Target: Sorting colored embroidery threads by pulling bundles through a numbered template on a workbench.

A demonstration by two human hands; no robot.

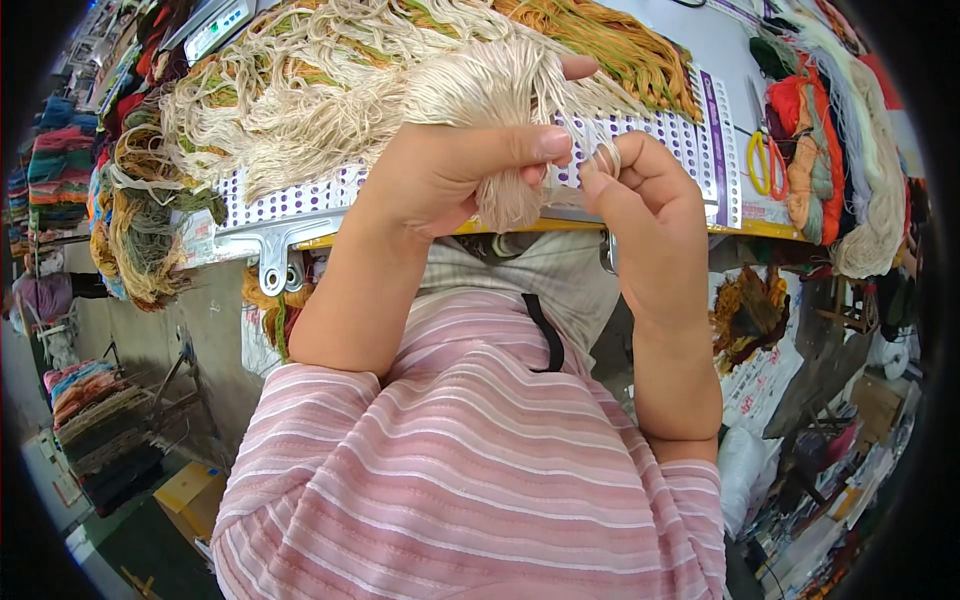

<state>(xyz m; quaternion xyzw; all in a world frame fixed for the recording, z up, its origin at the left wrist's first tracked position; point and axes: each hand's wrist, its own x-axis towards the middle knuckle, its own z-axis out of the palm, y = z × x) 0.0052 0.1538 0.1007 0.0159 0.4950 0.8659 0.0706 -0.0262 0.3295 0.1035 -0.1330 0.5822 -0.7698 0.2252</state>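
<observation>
A thick bundle of cream thread (490, 90) hangs over my left hand (470, 165), whose fingers are closed round it with the thumb lying across the front. To its right, my right hand (645, 180) pinches a few cream strands drawn from that bundle between thumb and bent fingers. Below both hands lies a white card with rows of purple-edged holes (715, 150). Cream, green and orange threads (330, 100) are spread in a thick layer across the card, and a metal clip (277, 250) grips its near left edge.
Yellow- and red-handled scissors (765, 165) lie to the right, beside red and pale thread hanks (815, 150). Brown and green hanks (150, 200) droop over the table's left edge. A digital scale (218, 30) stands at the far left. Stacks of coloured yarn (70, 165) fill the left side.
</observation>
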